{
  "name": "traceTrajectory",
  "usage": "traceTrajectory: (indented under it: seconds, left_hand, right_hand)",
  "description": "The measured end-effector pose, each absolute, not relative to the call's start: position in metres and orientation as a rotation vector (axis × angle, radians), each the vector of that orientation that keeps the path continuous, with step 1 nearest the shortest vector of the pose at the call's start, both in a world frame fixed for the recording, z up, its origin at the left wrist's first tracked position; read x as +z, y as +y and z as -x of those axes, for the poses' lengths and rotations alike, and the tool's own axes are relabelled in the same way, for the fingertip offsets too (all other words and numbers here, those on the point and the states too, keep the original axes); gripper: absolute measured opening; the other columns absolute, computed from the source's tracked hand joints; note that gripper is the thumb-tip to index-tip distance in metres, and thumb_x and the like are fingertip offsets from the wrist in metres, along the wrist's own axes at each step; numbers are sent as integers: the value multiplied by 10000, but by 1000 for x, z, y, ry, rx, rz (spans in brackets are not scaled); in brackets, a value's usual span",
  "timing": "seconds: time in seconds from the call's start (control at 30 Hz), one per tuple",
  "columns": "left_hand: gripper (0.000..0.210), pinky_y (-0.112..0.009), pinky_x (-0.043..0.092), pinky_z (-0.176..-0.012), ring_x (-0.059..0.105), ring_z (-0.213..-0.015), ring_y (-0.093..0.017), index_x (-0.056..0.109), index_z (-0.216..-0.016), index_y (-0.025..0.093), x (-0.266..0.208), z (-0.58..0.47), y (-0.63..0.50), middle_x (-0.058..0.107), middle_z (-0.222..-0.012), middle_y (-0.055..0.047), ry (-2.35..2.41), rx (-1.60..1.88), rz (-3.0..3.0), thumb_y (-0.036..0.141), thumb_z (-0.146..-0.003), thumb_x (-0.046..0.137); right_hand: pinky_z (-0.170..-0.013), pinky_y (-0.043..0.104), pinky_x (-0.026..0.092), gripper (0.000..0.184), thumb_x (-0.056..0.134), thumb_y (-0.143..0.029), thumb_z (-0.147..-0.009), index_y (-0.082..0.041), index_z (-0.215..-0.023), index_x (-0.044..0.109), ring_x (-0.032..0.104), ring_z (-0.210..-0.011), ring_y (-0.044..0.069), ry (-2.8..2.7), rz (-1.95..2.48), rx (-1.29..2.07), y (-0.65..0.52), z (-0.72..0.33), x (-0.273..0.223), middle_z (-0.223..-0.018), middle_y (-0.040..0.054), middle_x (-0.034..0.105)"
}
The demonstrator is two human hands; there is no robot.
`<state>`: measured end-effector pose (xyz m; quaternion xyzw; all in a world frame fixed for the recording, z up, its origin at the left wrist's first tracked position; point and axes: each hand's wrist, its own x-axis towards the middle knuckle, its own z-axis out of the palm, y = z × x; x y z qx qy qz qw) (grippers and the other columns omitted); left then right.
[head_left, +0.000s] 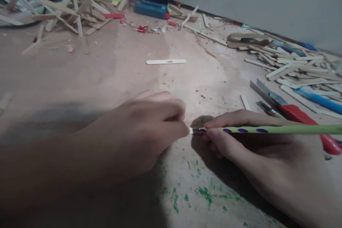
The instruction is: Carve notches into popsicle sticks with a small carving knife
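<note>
My right hand pinches a light green pencil with dark purple oval dimples, held level and pointing left. At the pencil's left end, my left hand is closed, thumb and fingertips pressed together. A small whitish bit shows between the left fingertips and the pencil; whether it is the pencil's end or a separate piece I cannot tell. Whatever else sits in the left fingers is hidden. Beyond both hands, a single craft stick with a small dark mark lies flat on the table.
Assembled craft sticks stand at the back left. Loose sticks are heaped at the right, near a blue pen. Open-bladed scissors or cutters with red handles lie beside my right hand. Green marks stain the table. A wall rises behind.
</note>
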<state>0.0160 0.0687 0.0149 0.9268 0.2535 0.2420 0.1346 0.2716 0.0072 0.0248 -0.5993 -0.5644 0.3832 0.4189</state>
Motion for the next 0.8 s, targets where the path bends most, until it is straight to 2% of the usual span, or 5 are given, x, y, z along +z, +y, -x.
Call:
traceTrajectory:
  seconds: [0.17, 0.33, 0.5, 0.63, 0.8]
  left_hand:
    - [352, -355, 537, -784, 756, -934, -205, 831, -994, 223, 12, -15, 68, 839, -1090, -34, 738, 731, -2691, -32, -1135, 635]
    - [358, -355, 570, -809, 770, -940, -212, 839, -1008, 224, 11, -14, 70, 842, -1086, -34, 711, 717, -2684, -28, -1132, 617]
    - [385, -361, 565, -774, 767, -954, -227, 830, -984, 235, 17, -13, 69, 841, -1067, -44, 744, 649, -2644, -30, -1130, 591]
    - [349, -355, 592, -820, 794, -973, -224, 836, -1002, 231, 19, -12, 65, 858, -1101, -48, 741, 660, -2647, -30, -1120, 636]
    - [350, -377, 524, -762, 745, -923, -220, 822, -1008, 244, 11, -11, 68, 838, -1089, -45, 716, 730, -2693, -7, -1128, 608]
  right_hand:
    - [-559, 219, 632, 123, 969, -392, -1063, -352, -946, 965, 796, -639, 145, -1380, 1493, 971, 6, -270, 25, -872, -17, 916]
    - [-580, 292, 672, 147, 971, -416, -1093, -328, -975, 966, 822, -673, 203, -1424, 1495, 977, 6, -271, 26, -876, 27, 920]
    - [-541, 285, 662, 97, 1017, -404, -1043, -349, -969, 987, 798, -647, 205, -1318, 1522, 989, 9, -272, 28, -852, 31, 897]
    - [-540, 300, 672, 146, 1003, -427, -1081, -320, -982, 981, 815, -655, 214, -1370, 1511, 1000, 9, -274, 26, -903, 57, 921]
    - [-578, 297, 675, 177, 974, -420, -1104, -341, -946, 969, 823, -668, 210, -1453, 1486, 993, 12, -278, 26, -877, 46, 915]
